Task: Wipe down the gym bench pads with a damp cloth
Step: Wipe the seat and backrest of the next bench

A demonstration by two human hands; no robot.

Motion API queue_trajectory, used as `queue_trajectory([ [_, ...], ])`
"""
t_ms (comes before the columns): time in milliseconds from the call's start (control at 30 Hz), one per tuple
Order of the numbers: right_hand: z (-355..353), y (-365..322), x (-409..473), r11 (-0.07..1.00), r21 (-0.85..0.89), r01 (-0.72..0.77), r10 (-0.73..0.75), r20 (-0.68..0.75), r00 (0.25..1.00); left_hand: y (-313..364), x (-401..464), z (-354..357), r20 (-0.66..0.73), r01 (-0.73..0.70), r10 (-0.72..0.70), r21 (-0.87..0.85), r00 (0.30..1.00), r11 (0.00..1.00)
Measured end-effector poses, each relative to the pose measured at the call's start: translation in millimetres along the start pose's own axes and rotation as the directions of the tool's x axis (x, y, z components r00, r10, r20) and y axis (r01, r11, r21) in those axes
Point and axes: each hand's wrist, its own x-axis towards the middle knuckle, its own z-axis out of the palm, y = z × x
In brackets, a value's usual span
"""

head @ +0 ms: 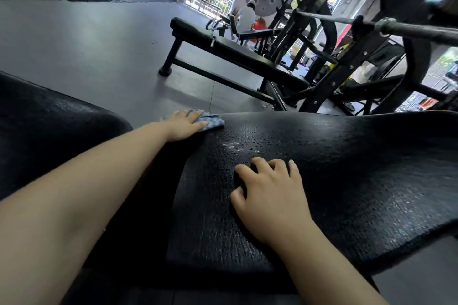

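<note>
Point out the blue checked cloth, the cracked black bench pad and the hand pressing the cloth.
blue checked cloth (213, 122): head view, exposed right corner.
cracked black bench pad (359, 168): head view, bare top surface.
left hand (184, 124): head view, back of hand.

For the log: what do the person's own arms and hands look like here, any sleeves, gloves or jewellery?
Both forearms are bare as far as the frame shows, with no sleeve in view. The left hand and right hand wear no gloves. No watch, wristband or ring is visible on either wrist or on the fingers that show.
</note>
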Motion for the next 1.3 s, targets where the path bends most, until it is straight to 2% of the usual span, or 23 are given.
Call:
queue_trajectory([
  [100,-4,-1,-1,1.0,0.015,-0.02,0.019,0.055,0.998,5,-24,4,0.009,-0.051,0.05,0.065,0.999,0.997],
  [200,-5,1,-2,1.0,-0.003,0.021,-0.021,0.058,0.998,11,-61,5,0.056,-0.12,0.114,0.115,0.992,0.986],
  [333,-20,9,-5,0.996,0.037,0.077,-0.082,0.178,0.981,17,-124,7,0.163,-0.24,0.216,0.144,0.963,0.96],
  [433,-30,23,-11,0.989,0.054,0.141,-0.147,0.126,0.981,27,-177,8,0.227,-0.36,0.321,0.154,0.919,0.92],
  [533,-31,42,-14,0.989,-0.016,0.145,-0.145,0.029,0.989,40,-208,11,0.302,-0.405,0.352,0.131,0.886,0.905],
  [633,-32,56,-14,0.989,-0.095,0.111,-0.106,0.056,0.993,48,-195,10,0.293,-0.383,0.329,0.151,0.898,0.911],
  [767,-26,63,-14,0.989,-0.1,0.108,-0.096,0.114,0.989,56,-146,14,0.208,-0.322,0.29,0.143,0.934,0.936],
  [1067,-11,65,-15,0.997,-0.032,0.072,-0.075,-0.103,0.992,81,-37,9,0.048,-0.118,0.115,0.067,0.992,0.991],
  [1300,-5,67,-14,0.996,-0.02,0.085,-0.087,-0.132,0.987,81,2,1,0.018,-0.046,0.047,-0.021,0.999,0.999],
])
